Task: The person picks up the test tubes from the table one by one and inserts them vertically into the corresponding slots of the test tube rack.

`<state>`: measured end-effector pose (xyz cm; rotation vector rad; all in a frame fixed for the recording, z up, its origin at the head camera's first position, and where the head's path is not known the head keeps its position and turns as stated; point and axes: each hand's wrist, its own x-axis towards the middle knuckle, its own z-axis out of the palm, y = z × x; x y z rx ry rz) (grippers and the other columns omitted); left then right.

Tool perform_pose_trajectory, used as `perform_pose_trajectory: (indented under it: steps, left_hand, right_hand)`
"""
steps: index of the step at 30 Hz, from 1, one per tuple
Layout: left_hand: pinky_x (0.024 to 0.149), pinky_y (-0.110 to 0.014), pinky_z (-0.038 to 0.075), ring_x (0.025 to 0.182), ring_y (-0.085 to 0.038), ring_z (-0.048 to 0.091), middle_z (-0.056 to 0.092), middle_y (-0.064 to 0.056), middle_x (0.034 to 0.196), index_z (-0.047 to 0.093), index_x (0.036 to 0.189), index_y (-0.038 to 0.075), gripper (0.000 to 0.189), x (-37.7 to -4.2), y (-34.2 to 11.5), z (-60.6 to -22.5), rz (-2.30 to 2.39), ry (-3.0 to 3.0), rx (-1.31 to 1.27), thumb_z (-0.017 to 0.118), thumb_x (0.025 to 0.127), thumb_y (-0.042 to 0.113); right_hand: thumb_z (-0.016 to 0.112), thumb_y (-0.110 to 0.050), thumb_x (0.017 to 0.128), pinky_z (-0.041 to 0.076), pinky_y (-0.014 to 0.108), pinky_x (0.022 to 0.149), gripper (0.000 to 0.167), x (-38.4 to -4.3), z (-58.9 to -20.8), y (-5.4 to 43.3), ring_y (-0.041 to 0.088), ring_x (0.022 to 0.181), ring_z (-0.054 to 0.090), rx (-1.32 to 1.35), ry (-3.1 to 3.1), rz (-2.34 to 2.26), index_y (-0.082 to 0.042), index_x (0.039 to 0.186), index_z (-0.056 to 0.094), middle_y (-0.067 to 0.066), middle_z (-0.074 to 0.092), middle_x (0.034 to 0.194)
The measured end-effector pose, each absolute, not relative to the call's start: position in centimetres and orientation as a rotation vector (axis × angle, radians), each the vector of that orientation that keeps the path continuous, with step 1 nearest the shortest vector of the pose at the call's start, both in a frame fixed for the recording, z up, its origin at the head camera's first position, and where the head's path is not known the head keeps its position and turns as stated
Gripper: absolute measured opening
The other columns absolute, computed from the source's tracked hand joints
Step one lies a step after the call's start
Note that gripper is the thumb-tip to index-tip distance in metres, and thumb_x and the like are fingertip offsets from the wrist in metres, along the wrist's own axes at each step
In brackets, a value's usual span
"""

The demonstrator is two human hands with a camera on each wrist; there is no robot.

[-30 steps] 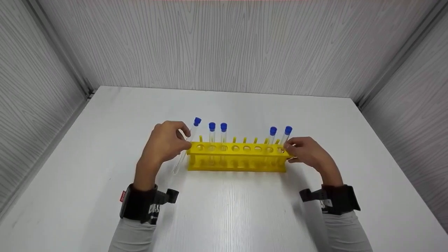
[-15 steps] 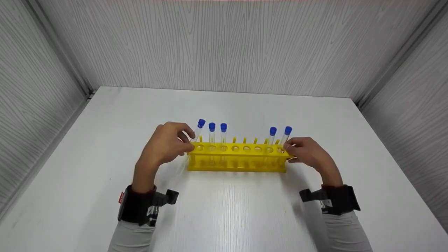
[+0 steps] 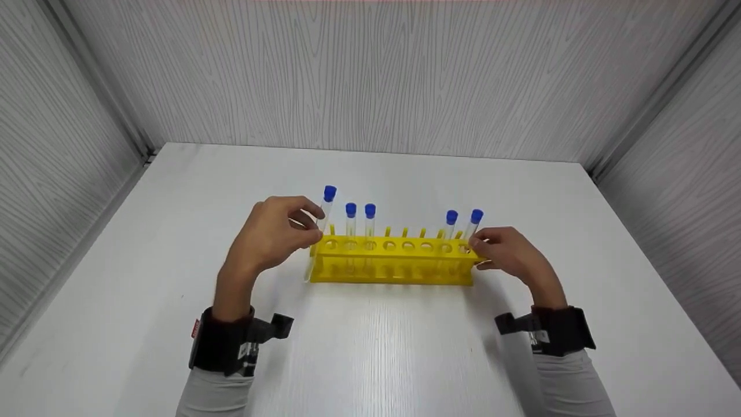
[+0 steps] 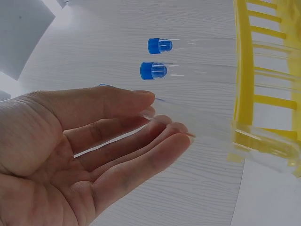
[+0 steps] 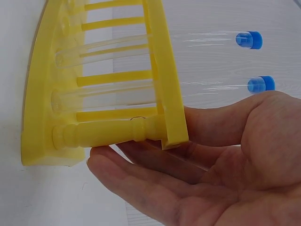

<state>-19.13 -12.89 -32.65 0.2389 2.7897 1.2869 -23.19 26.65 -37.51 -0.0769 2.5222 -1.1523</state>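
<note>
My left hand (image 3: 272, 234) pinches a clear test tube (image 3: 328, 202) with a blue cap between thumb and fingers, at the left end of a yellow test tube rack (image 3: 399, 252). The tube leans slightly, cap up and to the right, and its lower part overlaps the rack's end in the head view. In the left wrist view, the lower part of this tube (image 4: 268, 143) shows across the rack's end, while fingers cover its cap. My right hand (image 3: 509, 250) grips the rack's right end, thumb at the top plate and fingers by the end post (image 5: 106, 133).
Two capped tubes, one of them a test tube (image 3: 351, 211), stand in the rack's left part. Two more, including a leaning tube (image 3: 474, 218), sit at its right. Pegs line the back of the rack. The white table (image 3: 382, 347) meets grey wood-grain panels (image 3: 370, 75) behind and beside.
The tube in my left hand has risen and become more upright, its bottom swinging right to the rack's left end. My right hand and the rack have stayed put.
</note>
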Motion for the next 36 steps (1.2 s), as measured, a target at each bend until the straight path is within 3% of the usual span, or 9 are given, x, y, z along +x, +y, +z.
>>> perform_pose_trajectory:
  steps: [14, 36]
  left_hand:
    - [0.091, -0.046, 0.059, 0.104, -0.029, 0.074, 0.075, -0.011, 0.113, 0.071, 0.123, 0.010, 0.030, -18.89, -12.90, -32.60, 1.468, 2.876, 0.253, 0.068, 0.093, 0.013]
    - [0.089, -0.040, 0.060, 0.098, -0.025, 0.074, 0.075, -0.011, 0.107, 0.069, 0.117, 0.008, 0.024, -19.28, -12.46, -32.76, 1.707, 2.926, 0.269, 0.068, 0.093, 0.011]
  right_hand:
    - [0.049, -0.025, 0.107, 0.054, 0.043, 0.102, 0.041, -23.34, -37.75, 26.62, 0.038, 0.127, 0.057, -0.026, 2.473, -1.195, 0.004, 0.136, 0.055, 0.026, 0.050, 0.141]
    - [0.049, -0.024, 0.107, 0.055, 0.042, 0.101, 0.040, -23.28, -37.60, 26.66, 0.038, 0.126, 0.058, -0.055, 2.495, -1.189, 0.004, 0.135, 0.055, 0.025, 0.052, 0.139]
